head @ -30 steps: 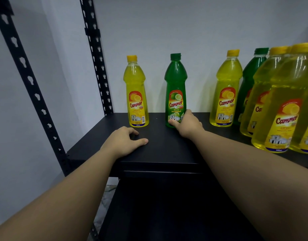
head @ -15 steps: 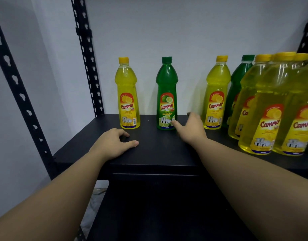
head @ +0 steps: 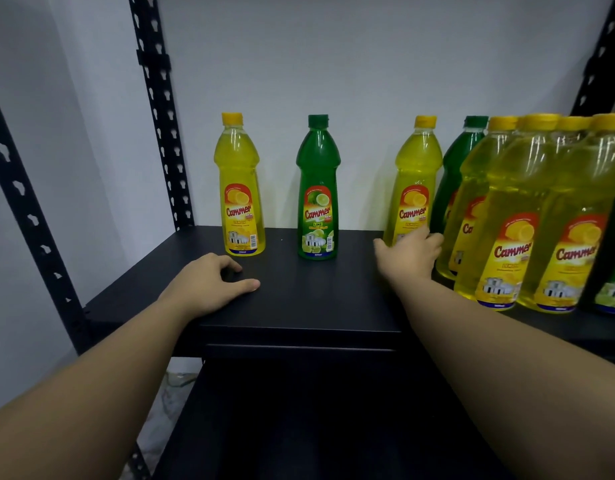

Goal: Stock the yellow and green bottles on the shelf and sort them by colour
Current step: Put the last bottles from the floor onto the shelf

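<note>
A black shelf (head: pixel 299 306) against a white wall, seen from above the hands. A yellow bottle (head: pixel 239 188) and a green bottle (head: pixel 318 192) stand upright and well apart at the left rear. A third bottle (head: pixel 415 181), yellow, stands at the rear right of centre. Just beside it begins a mixed cluster (head: pixel 528 216) of yellow and green bottles, packed closely toward the front right.

The right hand (head: pixel 408 256) reaches the base of the third bottle. Its fingers (head: pixel 424 233) are spread and curl onto the lower label, the thumb apart on the left; the grip looks not yet closed. The left hand (head: pixel 212 285) lies flat on the shelf near the front edge, fingers loosely together, holding nothing.

Risks, as judged: the grip is low on a tall, narrow bottle, so a quick pull could tip it. The knuckles lie close to the nearest cluster bottle; a sideways drag may knock it into its neighbours, and those at the front stand near the shelf's front lip, where a fall is likely.

Open room: the bare shelf between the green bottle and the third bottle, and the wide strip in front of the two left bottles. The left post (head: pixel 160 109) bounds the rear left corner. The front edge is unguarded.
</note>
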